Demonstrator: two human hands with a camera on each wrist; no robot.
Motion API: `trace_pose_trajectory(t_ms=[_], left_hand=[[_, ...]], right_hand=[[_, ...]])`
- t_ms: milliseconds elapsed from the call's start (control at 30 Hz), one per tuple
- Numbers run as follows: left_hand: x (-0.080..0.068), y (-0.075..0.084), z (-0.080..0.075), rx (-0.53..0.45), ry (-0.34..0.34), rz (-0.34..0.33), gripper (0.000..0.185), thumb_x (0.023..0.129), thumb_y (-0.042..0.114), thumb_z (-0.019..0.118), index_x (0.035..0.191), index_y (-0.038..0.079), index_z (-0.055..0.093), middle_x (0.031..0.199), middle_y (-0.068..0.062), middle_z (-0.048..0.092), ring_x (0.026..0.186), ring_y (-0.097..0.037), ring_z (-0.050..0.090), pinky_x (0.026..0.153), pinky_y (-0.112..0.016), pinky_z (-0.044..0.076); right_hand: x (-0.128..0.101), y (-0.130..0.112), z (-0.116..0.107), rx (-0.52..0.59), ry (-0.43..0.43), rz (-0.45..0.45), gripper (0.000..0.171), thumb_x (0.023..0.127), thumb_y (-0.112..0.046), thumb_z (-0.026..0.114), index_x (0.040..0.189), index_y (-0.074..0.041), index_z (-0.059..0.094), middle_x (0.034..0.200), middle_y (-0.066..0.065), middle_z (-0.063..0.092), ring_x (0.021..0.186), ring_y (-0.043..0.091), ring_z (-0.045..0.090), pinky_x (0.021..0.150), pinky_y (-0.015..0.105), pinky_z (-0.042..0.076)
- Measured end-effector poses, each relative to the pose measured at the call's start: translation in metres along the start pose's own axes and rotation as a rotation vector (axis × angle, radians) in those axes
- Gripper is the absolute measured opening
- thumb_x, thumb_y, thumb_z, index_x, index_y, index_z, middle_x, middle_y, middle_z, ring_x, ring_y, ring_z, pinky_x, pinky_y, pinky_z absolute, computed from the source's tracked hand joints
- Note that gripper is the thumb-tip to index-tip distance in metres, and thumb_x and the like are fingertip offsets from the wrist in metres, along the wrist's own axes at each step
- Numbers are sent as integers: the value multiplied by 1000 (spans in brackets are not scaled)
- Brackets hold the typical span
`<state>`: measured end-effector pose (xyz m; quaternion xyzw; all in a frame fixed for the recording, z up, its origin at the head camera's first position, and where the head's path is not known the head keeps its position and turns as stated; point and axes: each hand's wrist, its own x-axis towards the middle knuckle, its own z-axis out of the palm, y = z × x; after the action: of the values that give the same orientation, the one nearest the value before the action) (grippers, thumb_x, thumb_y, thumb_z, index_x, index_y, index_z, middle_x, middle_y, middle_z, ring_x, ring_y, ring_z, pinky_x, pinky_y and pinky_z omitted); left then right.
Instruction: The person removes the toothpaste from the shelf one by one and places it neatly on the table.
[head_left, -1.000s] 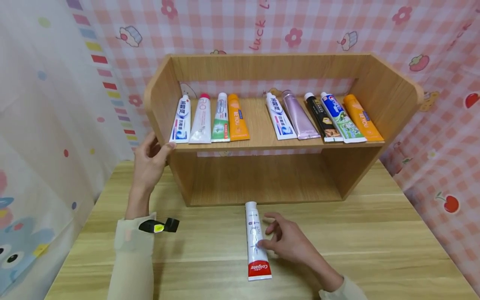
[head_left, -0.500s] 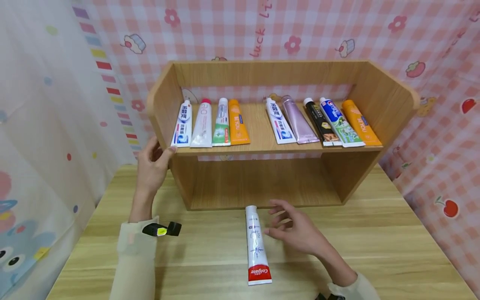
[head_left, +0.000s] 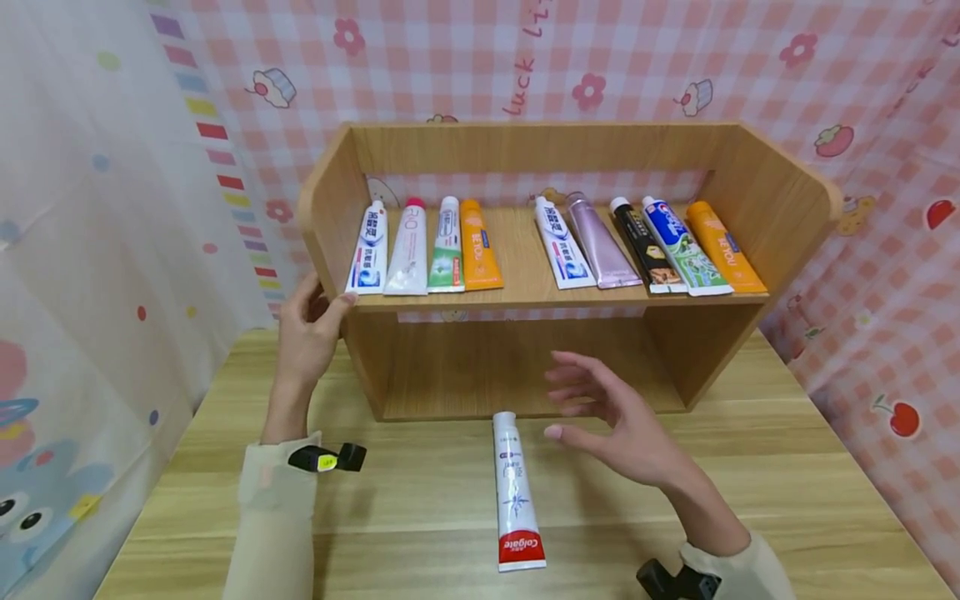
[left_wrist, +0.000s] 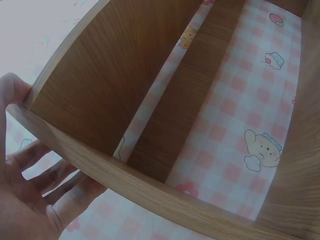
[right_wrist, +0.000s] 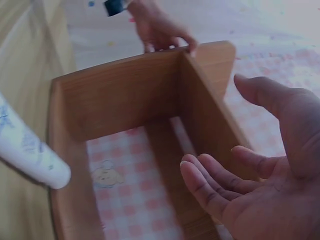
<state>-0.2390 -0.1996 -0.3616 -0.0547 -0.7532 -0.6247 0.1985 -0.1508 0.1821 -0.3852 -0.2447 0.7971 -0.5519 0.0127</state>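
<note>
At the left end of the two-tier wooden shelf, my left hand grips the side, its thumb on the front edge of the upper board. The left wrist view has the fingers of this hand spread along the outer side of the wood. My right hand is raised in front of the lower tier, fingers apart and holding nothing. Left of it, a white and red Colgate toothpaste tube lies on the table, cap toward the shelf. The right wrist view shows the cap end of this tube.
Several tubes line the upper tier in two groups: a left one ending in an orange tube, and a right one starting with a white and blue tube. A bare stretch of board separates them. Checked cloth hangs behind.
My right hand has let go of the Colgate tube, moved up and to the right, and spread its fingers. The tube stays on the table; my left hand keeps its hold.
</note>
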Motion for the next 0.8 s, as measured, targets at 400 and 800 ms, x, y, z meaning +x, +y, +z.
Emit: trace_pose_trajectory(t_ms=[400, 800], left_hand=[[1, -1, 0, -16, 5, 15, 48, 98, 16, 62, 145, 18, 58, 141, -12, 61, 114, -17, 60, 89, -22, 53], [2, -2, 0, -19, 3, 23, 47, 97, 15, 62, 144, 15, 59, 141, -11, 61, 113, -18, 61, 87, -20, 54]], right_hand=[[16, -38, -20, 180, -28, -112, 80, 92, 6, 68, 160, -12, 30, 153, 12, 49, 134, 33, 56, 106, 35, 52], [47, -69, -37, 195, -32, -125, 80, 95, 3, 66, 160, -20, 27, 156, 24, 40, 132, 27, 58, 105, 30, 52]])
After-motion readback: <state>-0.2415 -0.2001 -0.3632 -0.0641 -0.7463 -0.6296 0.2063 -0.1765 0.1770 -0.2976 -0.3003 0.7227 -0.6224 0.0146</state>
